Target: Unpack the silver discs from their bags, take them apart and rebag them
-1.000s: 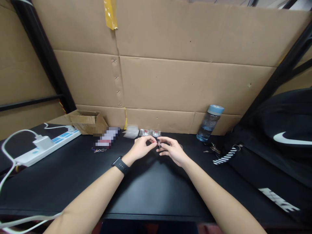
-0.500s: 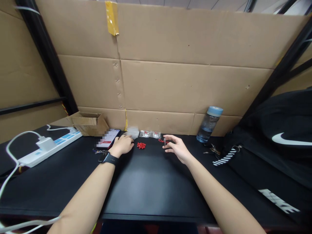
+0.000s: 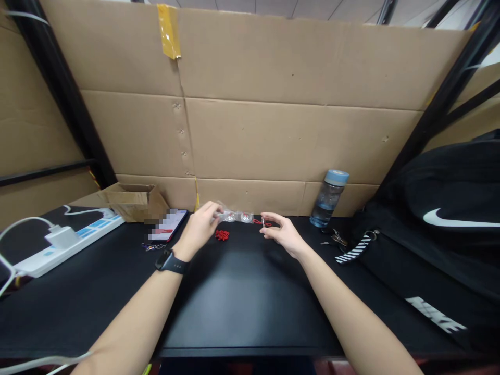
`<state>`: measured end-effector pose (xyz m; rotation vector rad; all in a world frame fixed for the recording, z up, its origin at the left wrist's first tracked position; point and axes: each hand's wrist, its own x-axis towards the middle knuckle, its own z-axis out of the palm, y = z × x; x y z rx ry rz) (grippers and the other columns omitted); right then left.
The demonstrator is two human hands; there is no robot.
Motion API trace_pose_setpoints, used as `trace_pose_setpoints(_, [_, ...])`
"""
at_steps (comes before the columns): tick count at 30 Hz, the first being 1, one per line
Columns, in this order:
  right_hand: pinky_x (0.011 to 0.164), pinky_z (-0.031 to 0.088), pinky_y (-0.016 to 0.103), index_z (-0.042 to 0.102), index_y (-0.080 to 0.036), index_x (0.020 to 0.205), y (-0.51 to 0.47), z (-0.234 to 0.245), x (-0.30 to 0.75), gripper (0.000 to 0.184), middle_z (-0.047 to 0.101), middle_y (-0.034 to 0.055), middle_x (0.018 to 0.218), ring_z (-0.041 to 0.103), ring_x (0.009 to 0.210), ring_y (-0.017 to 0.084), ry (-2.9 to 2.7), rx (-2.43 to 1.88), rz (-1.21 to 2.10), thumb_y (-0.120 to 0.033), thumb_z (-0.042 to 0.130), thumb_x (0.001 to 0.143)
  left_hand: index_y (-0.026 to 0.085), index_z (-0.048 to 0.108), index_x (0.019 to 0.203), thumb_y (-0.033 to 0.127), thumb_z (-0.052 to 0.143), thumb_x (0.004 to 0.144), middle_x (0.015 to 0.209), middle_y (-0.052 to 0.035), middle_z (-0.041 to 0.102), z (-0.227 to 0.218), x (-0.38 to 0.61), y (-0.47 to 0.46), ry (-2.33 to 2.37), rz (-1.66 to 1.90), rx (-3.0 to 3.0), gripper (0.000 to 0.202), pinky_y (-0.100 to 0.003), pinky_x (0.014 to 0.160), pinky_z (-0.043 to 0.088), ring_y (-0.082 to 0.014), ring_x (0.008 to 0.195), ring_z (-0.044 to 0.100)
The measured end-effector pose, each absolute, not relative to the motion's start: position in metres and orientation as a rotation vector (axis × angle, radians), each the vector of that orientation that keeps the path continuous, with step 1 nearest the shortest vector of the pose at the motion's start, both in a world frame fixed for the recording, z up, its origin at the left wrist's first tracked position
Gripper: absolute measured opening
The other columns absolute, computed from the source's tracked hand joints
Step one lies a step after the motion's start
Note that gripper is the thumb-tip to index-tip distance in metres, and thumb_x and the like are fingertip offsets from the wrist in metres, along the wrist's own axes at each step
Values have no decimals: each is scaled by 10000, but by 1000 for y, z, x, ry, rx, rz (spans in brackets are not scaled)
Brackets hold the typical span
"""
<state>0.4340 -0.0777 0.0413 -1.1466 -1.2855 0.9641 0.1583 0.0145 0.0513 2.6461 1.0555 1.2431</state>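
Observation:
My left hand [image 3: 201,226], with a dark watch [image 3: 172,262] on its wrist, is closed at the fingertips on a clear plastic bag [image 3: 223,206], mostly hidden behind the fingers. Just right of it lie two clear packets with red and silvery contents, the left packet [image 3: 231,216] and the right packet [image 3: 246,217]. Below these sits a small bundle of red cord [image 3: 222,235]. Between thumb and fingers, my right hand [image 3: 284,234] pinches a small flat silvery pendant [image 3: 263,223] seen edge-on. A red cord loop [image 3: 257,221] shows beside it.
To the left are a phone [image 3: 172,225], an open cardboard box [image 3: 135,202] and a white power strip [image 3: 74,246] with cables. A water bottle [image 3: 329,199], keys [image 3: 339,237] and a black backpack [image 3: 429,260] stand right. A cardboard wall [image 3: 250,140] closes the back.
My left hand has lifted and moved right from beside the phone, its fingers closing on the clear plastic bag. My right hand keeps its pinch. The view has shifted slightly.

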Motion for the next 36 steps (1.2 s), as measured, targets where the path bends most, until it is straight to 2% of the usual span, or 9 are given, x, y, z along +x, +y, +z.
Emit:
trace_pose_setpoints(3, [651,569,265,653,-245,1211,-75,40,443,541,625,103,1281,698,760,143,-1300,-1147,917,-276,807,693,227,551,1110,154,583,876,957,-9,677,42,189,-9,811,1202,2562,247,-250,760,510,-145,825,670])
trace_pose_setpoints(5, [587,543,244,636,-247,1247,-75,41,449,555,654,99,1228,682,719,137,-1339,-1166,872,-311,792,719,225,570,1124,150,582,887,890,-1,685,34,206,-24,685,1014,2625,249,-248,763,502,-145,805,663])
trace_pose_setpoints(9, [575,523,245,663,-216,1241,-79,49,463,531,701,77,1038,652,672,132,-1602,-1257,728,-329,765,733,205,657,917,207,543,931,906,-41,690,22,221,-45,570,709,2830,114,-288,801,483,-179,834,660])
trace_pose_setpoints(13, [692,533,273,715,-239,1146,-89,61,470,447,707,54,1034,647,748,144,-1877,-1367,378,-261,764,703,221,658,1002,297,550,944,983,-44,700,23,221,-54,534,537,2831,144,-309,846,478,-204,918,665])
trace_pose_setpoints(16, [739,522,272,678,-231,1170,-98,69,471,491,724,40,1002,652,809,165,-1943,-1431,357,-235,762,686,242,650,1105,362,552,947,1061,-48,703,26,218,-57,489,440,2797,222,-330,915,469,-215,991,659])
trace_pose_setpoints(21, [668,469,243,745,-215,917,-110,76,471,280,720,-1,775,634,685,156,-2209,-1639,444,-247,767,640,346,608,1288,431,567,933,1399,-48,558,22,217,-59,472,382,2835,367,-426,1061,392,-274,1275,523])
trace_pose_setpoints(27, [605,436,234,778,-232,794,-111,68,470,192,708,-7,714,632,651,159,-2366,-1740,453,-277,787,608,438,544,1364,486,536,935,1502,-45,458,18,217,-63,561,319,2853,432,-533,1067,363,-342,1357,422])
trace_pose_setpoints(32, [607,431,242,766,-218,788,-103,58,462,239,699,16,762,619,675,168,-2336,-1731,355,-336,839,594,469,518,1381,517,522,936,1537,-49,411,16,216,-62,552,277,2856,448,-565,1083,334,-358,1387,378])
trace_pose_setpoints(36, [587,429,215,743,-214,910,-99,52,457,278,680,7,842,608,629,127,-2309,-1630,435,-158,776,639,491,502,1387,527,533,928,1554,-34,389,14,215,-60,530,267,2855,462,-584,1081,327,-368,1388,374])
